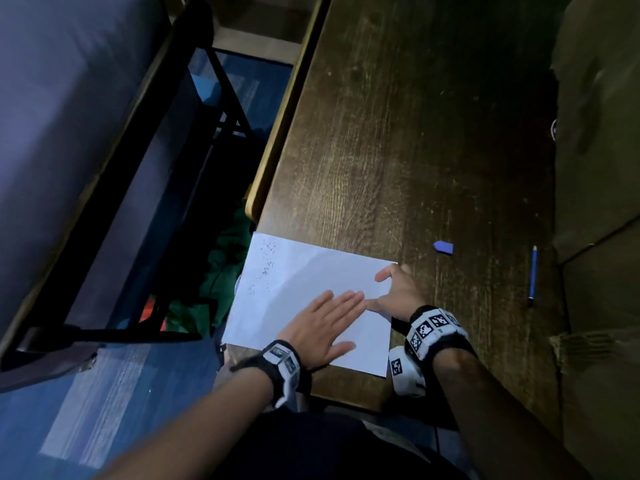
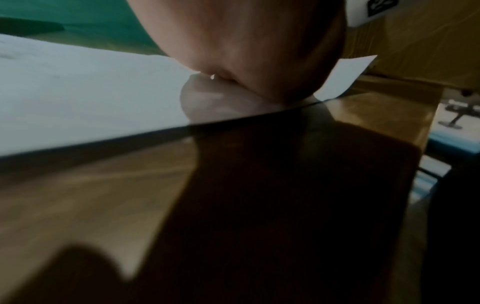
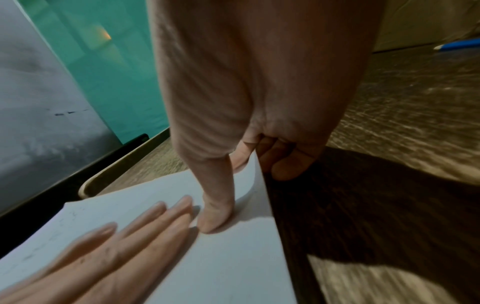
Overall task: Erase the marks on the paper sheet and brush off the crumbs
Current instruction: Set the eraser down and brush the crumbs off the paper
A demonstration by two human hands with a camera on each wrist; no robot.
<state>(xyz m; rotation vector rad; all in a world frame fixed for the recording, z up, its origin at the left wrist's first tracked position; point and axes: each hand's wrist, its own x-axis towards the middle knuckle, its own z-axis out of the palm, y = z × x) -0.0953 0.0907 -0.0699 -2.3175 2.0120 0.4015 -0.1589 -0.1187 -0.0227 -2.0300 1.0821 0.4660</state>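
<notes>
Dark wood-grain tabletop [image 1: 415, 150], long and narrow, running away from the person; a dark padded chair [image 1: 69, 133] stands off its left side over blue flooring. White rectangular paper sheet [image 1: 311, 282] lies at the near left corner of the tabletop, its long axis running across the board, and its far-left corner overhangs the edge. Left hand [image 1: 322, 327] lies flat on the sheet, fingers straight and spread, its grip released, only pressing down. Right hand [image 1: 398, 292] has its grip on the sheet's right edge: thumb on top, curled fingers under, the edge lifted slightly off the wood. Slim blue pencil [image 1: 532, 277] lies well to the right, pointing away along the board. Small blue wedge-shaped eraser [image 1: 443, 247] sits between sheet and pencil, untouched. Dark crumbs and faint marks [image 1: 266, 268] are scattered by the overhanging left end. Likely step: tipping or steadying the sheet to shed crumbs. Risks: the pinched edge could crease or tear if pulled against the pressing palm; the overhanging end could let the sheet slide off; a palm dragged over the crumbs could smear them.
</notes>
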